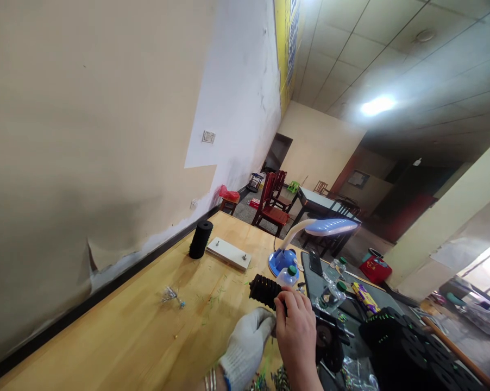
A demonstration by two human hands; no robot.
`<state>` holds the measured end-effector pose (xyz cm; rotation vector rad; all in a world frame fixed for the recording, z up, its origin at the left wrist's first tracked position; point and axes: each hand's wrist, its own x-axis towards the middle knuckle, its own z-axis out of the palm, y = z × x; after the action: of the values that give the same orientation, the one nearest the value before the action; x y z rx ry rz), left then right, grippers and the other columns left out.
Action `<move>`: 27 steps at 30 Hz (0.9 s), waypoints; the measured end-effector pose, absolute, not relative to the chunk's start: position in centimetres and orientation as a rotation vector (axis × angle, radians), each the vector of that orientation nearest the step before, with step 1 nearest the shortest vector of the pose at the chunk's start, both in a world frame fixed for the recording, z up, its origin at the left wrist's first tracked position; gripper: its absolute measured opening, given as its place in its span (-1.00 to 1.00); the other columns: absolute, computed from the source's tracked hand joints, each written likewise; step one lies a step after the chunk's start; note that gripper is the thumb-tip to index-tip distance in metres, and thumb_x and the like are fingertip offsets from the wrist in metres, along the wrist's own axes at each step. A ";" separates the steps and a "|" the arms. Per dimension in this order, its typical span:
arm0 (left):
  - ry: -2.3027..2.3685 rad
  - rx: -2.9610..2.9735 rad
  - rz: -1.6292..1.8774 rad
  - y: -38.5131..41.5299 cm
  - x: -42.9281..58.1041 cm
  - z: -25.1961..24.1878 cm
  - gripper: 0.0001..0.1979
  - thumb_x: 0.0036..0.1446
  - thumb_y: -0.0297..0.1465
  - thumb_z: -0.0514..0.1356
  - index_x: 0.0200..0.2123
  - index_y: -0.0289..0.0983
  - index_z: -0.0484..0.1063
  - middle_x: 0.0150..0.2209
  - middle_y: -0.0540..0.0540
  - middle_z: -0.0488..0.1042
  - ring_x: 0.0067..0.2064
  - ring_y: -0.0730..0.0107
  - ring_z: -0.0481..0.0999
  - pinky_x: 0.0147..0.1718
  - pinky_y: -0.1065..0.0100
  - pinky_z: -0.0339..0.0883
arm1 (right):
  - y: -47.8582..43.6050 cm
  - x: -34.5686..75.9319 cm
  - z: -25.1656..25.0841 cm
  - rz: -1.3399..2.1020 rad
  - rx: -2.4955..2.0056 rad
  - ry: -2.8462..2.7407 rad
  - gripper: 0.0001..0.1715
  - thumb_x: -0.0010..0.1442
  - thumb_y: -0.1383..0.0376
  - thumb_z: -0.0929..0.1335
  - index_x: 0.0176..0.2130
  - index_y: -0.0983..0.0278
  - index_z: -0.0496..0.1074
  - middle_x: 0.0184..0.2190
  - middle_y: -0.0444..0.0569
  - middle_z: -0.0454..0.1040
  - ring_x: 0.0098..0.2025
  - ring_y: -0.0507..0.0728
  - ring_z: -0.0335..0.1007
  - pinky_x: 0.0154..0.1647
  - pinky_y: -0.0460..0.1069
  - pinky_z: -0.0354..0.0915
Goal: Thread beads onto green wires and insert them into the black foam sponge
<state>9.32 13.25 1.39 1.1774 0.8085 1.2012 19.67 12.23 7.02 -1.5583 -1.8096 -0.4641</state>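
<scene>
A black ribbed roller [264, 291] lies tilted, low in the middle of the head view. My right hand [297, 326], bare, has its fingers closed around the roller's right end, which they hide. Just below and left of it is my left hand [249, 336] in a white knit glove. Its fingers are curled with the thumb against them, and whatever is in them is hidden. Small loose green and metallic bits [259, 382] lie under the hands. A dark machine part with a round wheel [324, 335] is beside my right wrist.
A black cylinder [200, 239] stands upright by the wall, near a pale board [229, 253] with two bolts. A blue desk lamp [283, 262], clear bottles with green caps [330, 297] and stacked black rollers [408, 347] are on the right. Thin wires [172, 296] lie at left.
</scene>
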 end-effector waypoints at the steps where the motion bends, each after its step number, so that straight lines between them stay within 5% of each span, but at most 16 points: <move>1: 0.816 1.180 1.204 13.3 9.4 1.3 -0.79 0.08 -0.26 0.14 -0.45 -0.29 0.43 -0.46 -0.05 0.48 -0.37 0.32 0.39 -0.34 0.35 0.27 | 12.3 19.6 7.1 -0.469 -1.568 -1.817 -0.79 0.29 0.26 0.23 -0.33 0.20 0.41 -0.15 0.03 0.54 -0.10 0.24 0.36 -0.08 0.10 0.20; 27: 0.937 1.182 1.263 14.4 10.9 0.7 -0.73 0.06 -0.23 0.16 -0.56 -0.29 0.39 -0.55 -0.02 0.42 -0.43 0.36 0.37 -0.41 0.39 0.24 | 13.4 19.8 9.7 -0.302 -1.748 -1.840 -0.88 0.09 0.32 0.38 -0.47 0.17 0.38 -0.40 -0.11 0.50 -0.35 0.17 0.34 -0.33 0.00 0.17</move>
<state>10.92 14.39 0.72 1.1818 0.9369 1.2632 19.84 13.40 9.73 -1.7479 -1.8397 -0.3021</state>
